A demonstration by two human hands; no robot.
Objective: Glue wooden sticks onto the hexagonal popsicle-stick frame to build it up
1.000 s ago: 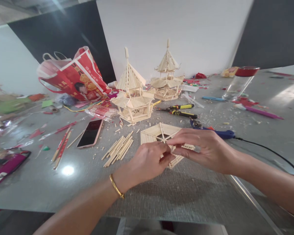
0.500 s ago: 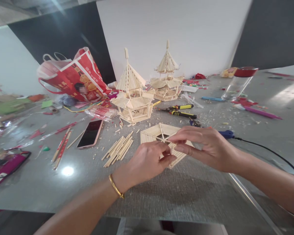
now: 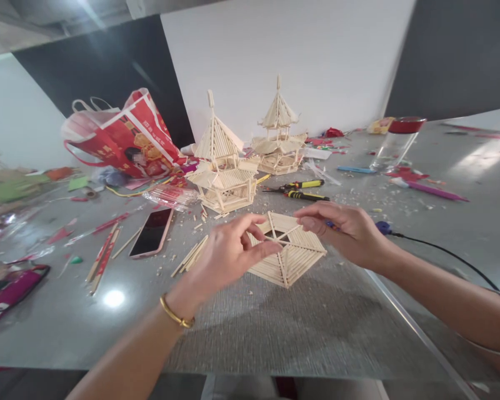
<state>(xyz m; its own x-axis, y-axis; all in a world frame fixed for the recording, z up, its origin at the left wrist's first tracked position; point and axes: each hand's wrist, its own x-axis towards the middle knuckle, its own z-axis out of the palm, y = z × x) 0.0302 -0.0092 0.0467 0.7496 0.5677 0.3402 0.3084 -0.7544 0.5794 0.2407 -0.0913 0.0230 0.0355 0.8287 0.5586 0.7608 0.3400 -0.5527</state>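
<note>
A flat hexagonal panel of pale wooden sticks point(image 3: 302, 253) lies on the table, its spokes crossing over a hole near the middle. Over its left side hovers my left hand point(image 3: 229, 244), with thumb and fingers apart and nothing between them. My right hand point(image 3: 350, 230) is at the panel's far right edge, fingers loosely bent and slightly apart, with nothing visible in them. Partly behind my left hand is a pile of loose sticks point(image 3: 190, 256). Beyond the panel stands a stick pavilion point(image 3: 225, 178) with a pointed roof, and a second pavilion point(image 3: 279, 147) is farther back.
Yellow-black pliers point(image 3: 304, 190) lie past the panel. A blue tool point(image 3: 383, 227) with a black cable is beside my right hand. A phone point(image 3: 152, 233) and red-wrapped chopsticks point(image 3: 103, 260) lie left. A red bag point(image 3: 129, 139) and a red-lidded bottle point(image 3: 395, 147) stand behind among scraps.
Both hands have come off the panel's middle and moved apart. My left hand went left and its fingers spread; my right hand shifted slightly up. More of the panel shows.
</note>
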